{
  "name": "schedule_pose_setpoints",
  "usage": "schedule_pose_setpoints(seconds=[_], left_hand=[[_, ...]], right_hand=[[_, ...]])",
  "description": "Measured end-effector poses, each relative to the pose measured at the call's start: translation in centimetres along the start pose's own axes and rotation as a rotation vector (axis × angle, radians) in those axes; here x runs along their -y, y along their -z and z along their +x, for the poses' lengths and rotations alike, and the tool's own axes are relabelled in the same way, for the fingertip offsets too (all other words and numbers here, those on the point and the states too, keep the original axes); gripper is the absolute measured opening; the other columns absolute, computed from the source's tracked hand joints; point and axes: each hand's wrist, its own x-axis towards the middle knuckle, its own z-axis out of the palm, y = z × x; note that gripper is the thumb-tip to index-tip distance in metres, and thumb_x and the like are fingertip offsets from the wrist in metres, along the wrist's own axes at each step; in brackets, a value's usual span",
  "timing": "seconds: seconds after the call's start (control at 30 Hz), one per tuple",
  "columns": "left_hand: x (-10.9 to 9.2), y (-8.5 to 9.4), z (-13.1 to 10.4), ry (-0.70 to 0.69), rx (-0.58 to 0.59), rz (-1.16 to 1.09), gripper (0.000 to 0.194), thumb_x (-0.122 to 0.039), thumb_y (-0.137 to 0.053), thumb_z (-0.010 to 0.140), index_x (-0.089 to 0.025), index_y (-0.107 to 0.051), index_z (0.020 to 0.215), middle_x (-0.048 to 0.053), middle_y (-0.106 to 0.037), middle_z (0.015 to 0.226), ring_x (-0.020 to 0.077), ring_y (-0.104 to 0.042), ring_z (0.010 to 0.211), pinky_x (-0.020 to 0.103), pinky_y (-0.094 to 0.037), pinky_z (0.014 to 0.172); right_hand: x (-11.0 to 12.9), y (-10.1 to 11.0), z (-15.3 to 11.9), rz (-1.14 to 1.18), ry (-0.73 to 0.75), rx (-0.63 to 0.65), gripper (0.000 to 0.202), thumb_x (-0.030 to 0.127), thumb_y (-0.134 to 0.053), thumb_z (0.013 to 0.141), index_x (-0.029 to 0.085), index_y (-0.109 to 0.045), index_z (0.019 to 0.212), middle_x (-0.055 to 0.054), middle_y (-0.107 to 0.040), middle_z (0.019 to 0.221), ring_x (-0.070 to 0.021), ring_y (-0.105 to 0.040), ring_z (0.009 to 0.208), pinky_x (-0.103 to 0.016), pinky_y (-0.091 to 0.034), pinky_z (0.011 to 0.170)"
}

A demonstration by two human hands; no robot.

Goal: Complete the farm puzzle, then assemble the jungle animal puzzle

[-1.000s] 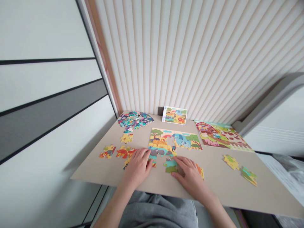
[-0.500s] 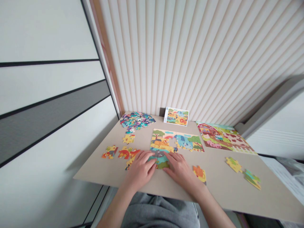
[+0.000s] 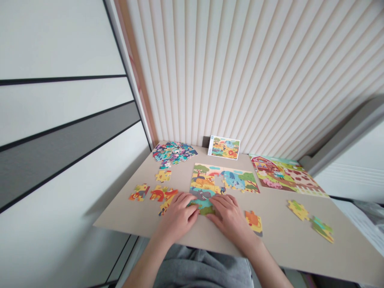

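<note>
A partly assembled animal jigsaw puzzle (image 3: 207, 181) lies on the table, showing a leopard, an elephant and trees, with a gap near its middle. Along its lower left edge sit the joined hippo puzzle pieces (image 3: 203, 196), touching or nearly touching the upper part. My left hand (image 3: 180, 212) is at their left side, its fingertips and thumb on the edge. From the right, my right hand (image 3: 226, 210) holds the other edge with bent fingers. Partly hidden by my left hand are yellow and orange puzzle pieces (image 3: 163, 195). An orange-and-yellow lion piece (image 3: 254, 223) lies right of my right hand.
Behind the puzzle leans a picture card (image 3: 224, 147). A pile of blue and purple pieces (image 3: 174, 153) is at the back left. A farm puzzle (image 3: 283, 176) lies at the back right. Loose pieces (image 3: 298, 209) lie at right, another (image 3: 139, 192) at left, near the table edge.
The fingers of both hands have drawn slightly apart, so more of the hippo shows between them. The view has shifted slightly. Other pieces stay in place.
</note>
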Motion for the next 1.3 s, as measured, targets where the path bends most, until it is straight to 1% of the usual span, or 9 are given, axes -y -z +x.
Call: schedule_pose_setpoints(seconds=[0.2,0.4,0.5,0.63,0.8,0.87,0.93,1.07,1.3], left_hand=[[-0.2,0.0,-0.1,0.000,0.004,0.003,0.016,-0.020,-0.061,0.098,-0.025,-0.076,0.099,0.006,-0.069,0.115,0.0251,-0.062,0.113,0.048,-0.050,0.105],[-0.4,0.1,-0.2,0.001,0.033,0.004,0.019,-0.020,-0.057,0.100,-0.023,-0.072,0.110,0.007,-0.070,0.110,0.0238,-0.065,0.105,0.046,-0.053,0.099],[-0.5,0.3,-0.3,-0.031,0.029,-0.008,0.021,-0.020,-0.057,0.101,-0.024,-0.072,0.114,0.006,-0.071,0.107,0.0228,-0.065,0.103,0.044,-0.053,0.099],[-0.6,0.4,-0.3,-0.067,0.046,-0.037,0.022,-0.020,-0.059,0.100,-0.025,-0.073,0.117,0.006,-0.071,0.109,0.0227,-0.064,0.105,0.044,-0.052,0.101],[-0.6,0.4,-0.4,-0.045,0.073,-0.055,0.019,-0.020,-0.058,0.101,-0.024,-0.074,0.110,0.005,-0.071,0.108,0.0232,-0.063,0.106,0.044,-0.053,0.099],[-0.6,0.4,-0.5,-0.045,0.072,-0.062,0.017,-0.020,-0.059,0.100,-0.025,-0.075,0.104,0.005,-0.071,0.107,0.0228,-0.063,0.106,0.043,-0.053,0.099],[-0.6,0.4,-0.5,-0.055,0.072,-0.066,0.016,-0.021,-0.061,0.100,-0.025,-0.076,0.102,0.005,-0.071,0.106,0.0225,-0.063,0.106,0.043,-0.053,0.098],[-0.6,0.4,-0.5,-0.056,0.074,-0.062,0.015,-0.022,-0.061,0.099,-0.025,-0.076,0.100,0.005,-0.071,0.106,0.0232,-0.063,0.106,0.044,-0.054,0.098],[-0.5,0.3,-0.6,-0.041,0.074,-0.051,0.014,-0.021,-0.059,0.100,-0.024,-0.073,0.097,0.005,-0.070,0.107,0.0228,-0.063,0.106,0.043,-0.054,0.098]], right_hand=[[0.1,-0.5,-0.4,-0.023,-0.015,-0.041,0.029,0.032,-0.067,0.099,0.025,-0.069,0.126,-0.009,-0.074,0.118,-0.0263,-0.067,0.116,-0.050,-0.046,0.110],[0.4,-0.2,-0.6,0.009,-0.026,0.001,0.029,0.031,-0.062,0.101,0.027,-0.068,0.129,-0.009,-0.073,0.122,-0.0281,-0.065,0.121,-0.057,-0.042,0.114],[0.2,0.6,-1.3,0.030,-0.049,-0.070,0.029,0.030,-0.057,0.103,0.027,-0.068,0.129,-0.010,-0.073,0.126,-0.0289,-0.064,0.124,-0.057,-0.043,0.113],[-2.3,2.3,-3.7,0.006,-0.143,-0.251,0.024,0.030,-0.054,0.103,0.026,-0.072,0.119,-0.010,-0.075,0.120,-0.0298,-0.065,0.121,-0.052,-0.049,0.105],[-8.4,4.1,-8.5,-0.106,-0.279,-0.409,0.026,0.038,-0.056,0.101,0.023,-0.075,0.111,-0.011,-0.077,0.113,-0.0312,-0.067,0.114,-0.051,-0.048,0.104],[-10.4,4.3,-10.4,-0.141,-0.370,-0.444,0.031,0.044,-0.056,0.100,0.021,-0.076,0.106,-0.012,-0.077,0.111,-0.0319,-0.069,0.109,-0.052,-0.048,0.104],[-11.7,4.1,-11.8,-0.106,-0.473,-0.433,0.034,0.048,-0.056,0.099,0.021,-0.077,0.103,-0.012,-0.078,0.110,-0.0312,-0.071,0.105,-0.048,-0.051,0.100],[-12.1,3.5,-12.5,0.022,-0.619,-0.392,0.036,0.052,-0.056,0.099,0.023,-0.077,0.104,-0.009,-0.078,0.113,-0.0296,-0.072,0.108,-0.041,-0.054,0.094],[-11.5,3.4,-11.6,0.014,-0.581,-0.318,0.037,0.052,-0.052,0.101,0.024,-0.076,0.103,-0.009,-0.078,0.112,-0.0288,-0.072,0.108,-0.041,-0.054,0.097]])
